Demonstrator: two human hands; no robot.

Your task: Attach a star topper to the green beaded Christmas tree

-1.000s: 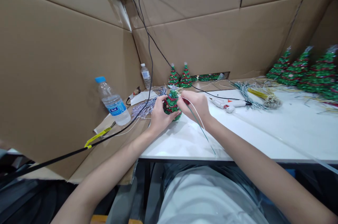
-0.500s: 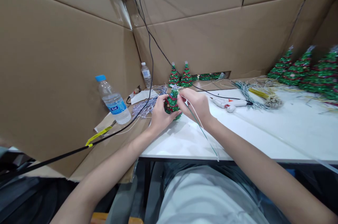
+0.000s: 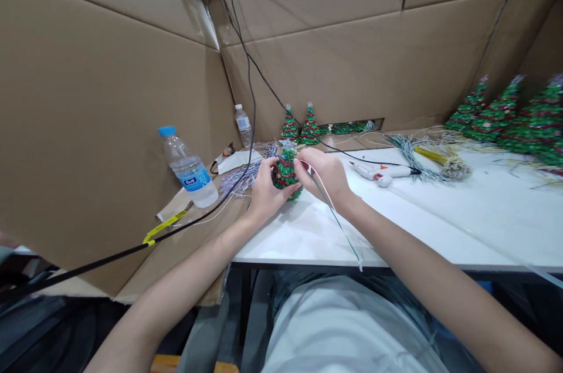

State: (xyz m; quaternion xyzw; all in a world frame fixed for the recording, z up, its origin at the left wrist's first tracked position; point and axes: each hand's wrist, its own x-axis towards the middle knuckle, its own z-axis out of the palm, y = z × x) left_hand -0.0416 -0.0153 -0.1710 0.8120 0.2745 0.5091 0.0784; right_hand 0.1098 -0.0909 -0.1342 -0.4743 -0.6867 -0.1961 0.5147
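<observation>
A small green beaded Christmas tree (image 3: pixel 285 170), with red garlands and a pale star on top, stands near the middle of the white table. My left hand (image 3: pixel 267 188) is closed around its left side and lower front, thumb across the base. Close against the tree's upper right side, my right hand (image 3: pixel 324 176) pinches with thumb and fingertips. A white and green wire (image 3: pixel 338 221) runs from those fingers down past the wrist to the table's front edge. The exact spot where the fingertips meet the tree is partly hidden.
A glue gun (image 3: pixel 382 173) lies right of my hands, by bundled wires (image 3: pixel 416 156). Finished trees (image 3: pixel 310 125) stand behind, and larger ones (image 3: pixel 512 118) at right. A water bottle (image 3: pixel 191 170) stands left; a black cable (image 3: pixel 248 97) crosses in front of the cardboard wall (image 3: pixel 343 56).
The tree in my left hand has tipped slightly, so its star shows more clearly. My right hand has shifted a little left, and the hanging wire has moved slightly with it.
</observation>
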